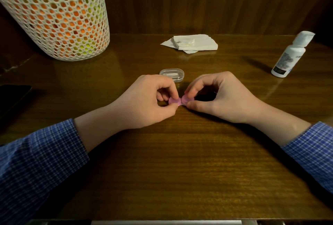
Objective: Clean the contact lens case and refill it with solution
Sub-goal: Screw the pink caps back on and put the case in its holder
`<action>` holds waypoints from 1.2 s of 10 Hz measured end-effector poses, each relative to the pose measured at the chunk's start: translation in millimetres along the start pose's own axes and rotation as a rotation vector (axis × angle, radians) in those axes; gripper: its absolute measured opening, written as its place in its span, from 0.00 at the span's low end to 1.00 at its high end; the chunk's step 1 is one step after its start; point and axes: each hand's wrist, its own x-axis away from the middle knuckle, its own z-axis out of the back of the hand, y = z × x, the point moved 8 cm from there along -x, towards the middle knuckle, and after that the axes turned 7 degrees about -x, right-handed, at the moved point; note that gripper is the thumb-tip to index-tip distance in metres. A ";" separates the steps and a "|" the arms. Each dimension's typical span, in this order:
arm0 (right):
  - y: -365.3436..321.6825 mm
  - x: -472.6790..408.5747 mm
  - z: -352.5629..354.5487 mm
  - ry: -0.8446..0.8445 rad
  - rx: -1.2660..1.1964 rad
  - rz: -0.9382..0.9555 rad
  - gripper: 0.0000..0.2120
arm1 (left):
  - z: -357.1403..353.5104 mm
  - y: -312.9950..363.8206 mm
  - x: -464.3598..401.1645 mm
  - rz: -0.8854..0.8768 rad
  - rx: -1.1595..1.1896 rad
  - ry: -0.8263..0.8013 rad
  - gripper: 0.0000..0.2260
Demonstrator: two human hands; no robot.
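Note:
A small pink contact lens case with two round caps lies on the wooden table between my hands. My left hand pinches its left cap with thumb and fingers. My right hand pinches its right cap the same way. Most of the case is hidden by my fingers. A white solution bottle with a flip cap stands at the far right. A folded white tissue lies at the back centre.
A clear plastic box sits just behind my left hand. A white mesh basket with orange and yellow contents stands at the back left. A dark phone lies at the left edge. A wooden wall rises behind the table.

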 end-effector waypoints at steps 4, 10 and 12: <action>-0.3 0.0 -1.2 -0.022 0.031 -0.006 0.06 | 0.0 -1.5 -0.6 0.011 -0.004 -0.009 0.06; -11.8 0.8 -1.4 0.001 0.135 0.063 0.08 | -0.6 -3.6 -2.4 0.012 0.005 -0.018 0.06; -13.4 1.3 -2.0 -0.088 0.122 0.090 0.04 | -0.9 -5.4 -3.0 0.020 0.008 -0.013 0.06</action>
